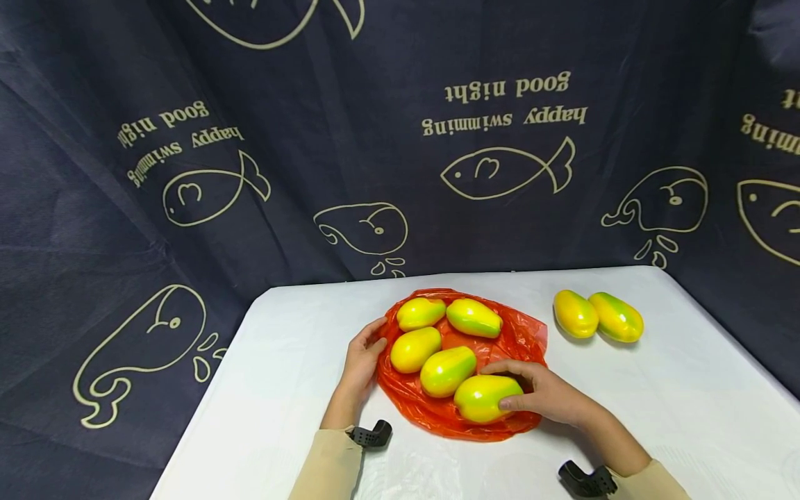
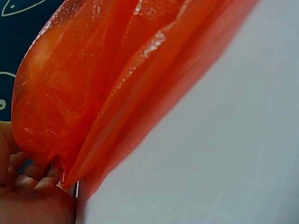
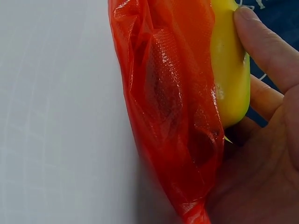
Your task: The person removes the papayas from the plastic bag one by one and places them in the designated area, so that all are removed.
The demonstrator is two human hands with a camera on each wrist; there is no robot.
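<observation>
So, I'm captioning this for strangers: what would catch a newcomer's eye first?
Probably the red plastic bag on the white table, bearing five yellow-green fruits; the right hand grips the front fruit. Two more fruits lie side by side toward the back right.

All legible lettering stands on the dark cloth in the head view, printed pale and appearing upside down. Near its middle, "good night" sits above "happy swimming". The same two lines recur at left, slanting, and at the right edge, where only the word endings show.
</observation>
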